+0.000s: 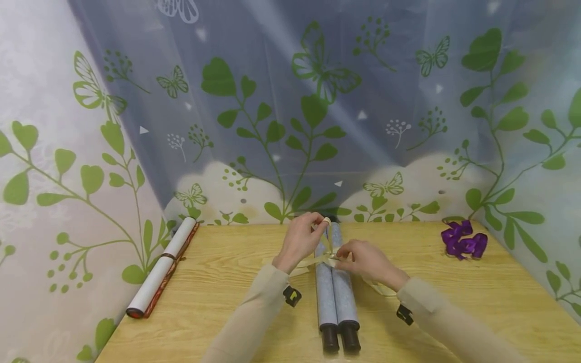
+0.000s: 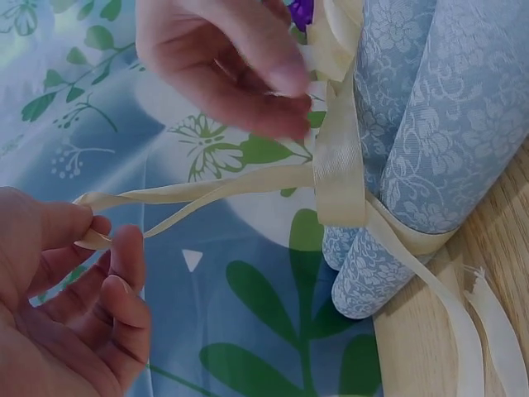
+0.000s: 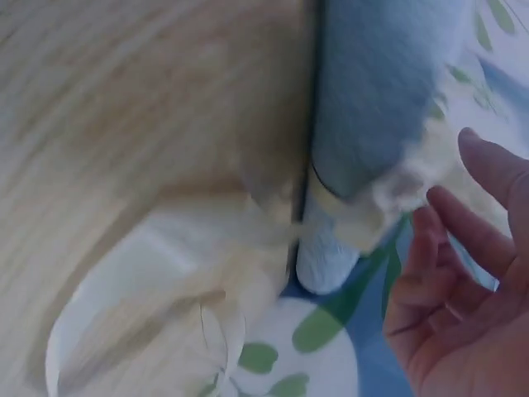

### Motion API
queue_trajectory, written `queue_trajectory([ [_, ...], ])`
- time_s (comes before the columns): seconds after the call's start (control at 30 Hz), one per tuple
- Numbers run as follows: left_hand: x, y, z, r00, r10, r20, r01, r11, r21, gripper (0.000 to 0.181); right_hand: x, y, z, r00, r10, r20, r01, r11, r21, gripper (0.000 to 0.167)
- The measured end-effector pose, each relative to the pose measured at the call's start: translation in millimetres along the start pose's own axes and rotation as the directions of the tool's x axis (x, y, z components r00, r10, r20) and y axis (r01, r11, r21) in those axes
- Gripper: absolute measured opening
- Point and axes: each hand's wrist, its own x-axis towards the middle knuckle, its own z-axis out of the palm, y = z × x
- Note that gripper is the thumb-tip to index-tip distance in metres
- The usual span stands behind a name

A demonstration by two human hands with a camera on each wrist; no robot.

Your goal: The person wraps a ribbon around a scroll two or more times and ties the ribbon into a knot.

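Note:
A scroll with two pale blue, floral-patterned rolls side by side and dark brown end knobs lies on the table. A cream ribbon wraps round both rolls, with a wide band and loose tails. My left hand pinches a ribbon loop between thumb and fingers, pulled taut away from the rolls in the left wrist view. My right hand is beside the wrapped part of the ribbon. Its thumb and forefinger stand apart in the right wrist view, where the ribbon behind them is blurred.
A white roll with red trim, tied with a dark band, lies along the table's left side. Crumpled purple ribbon rests at the back right. A patterned curtain hangs behind the wooden table.

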Motion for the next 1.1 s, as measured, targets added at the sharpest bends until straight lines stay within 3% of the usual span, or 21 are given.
queue_trajectory([
  [0.17, -1.7, -0.5, -1.5, 0.999, -0.029, 0.042, 0.034, 0.993, -0.112, 0.021, 0.6, -9, 18, 0.999, -0.006, -0.032, 0.003, 0.995, -0.098, 0.018],
  [0.27, -2.7, -1.8, -2.4, 0.996, -0.04, 0.084, 0.057, 0.977, -0.206, 0.021, 2.2, -9, 20, 0.999, -0.04, -0.029, 0.038, 0.997, -0.072, 0.01],
  [0.43, -0.9, -5.3, -3.4, 0.989, -0.036, 0.144, 0.084, 0.937, -0.338, 0.019, 5.5, -6, 7, 0.998, -0.064, 0.028, 0.06, 0.99, 0.126, 0.018],
  [0.57, -0.5, -9.1, -4.8, 0.979, -0.063, 0.196, 0.149, 0.875, -0.461, 0.019, 8.0, -4, -4, 0.997, -0.02, 0.077, -0.007, 0.943, 0.333, 0.025],
  [0.67, 0.2, -11.0, -5.7, 0.974, -0.066, 0.217, 0.17, 0.846, -0.505, 0.02, 8.9, -2, -9, 0.997, 0.025, 0.07, -0.05, 0.925, 0.377, 0.026],
  [0.8, 1.3, -11.5, -6.6, 0.978, -0.075, 0.195, 0.156, 0.884, -0.44, 0.02, 10.6, 2, -11, 0.997, 0.069, 0.022, -0.072, 0.951, 0.302, 0.021],
  [0.93, 1.5, -10.9, -7.4, 0.984, -0.105, 0.142, 0.147, 0.934, -0.326, 0.021, 13.4, 7, -9, 0.989, 0.146, 0.024, -0.147, 0.953, 0.265, 0.017],
  [1.1, 0.4, -10.5, -8.3, 0.988, -0.11, 0.106, 0.135, 0.953, -0.272, 0.021, 16.9, 12, -5, 0.983, 0.182, 0.015, -0.18, 0.952, 0.248, 0.015],
])
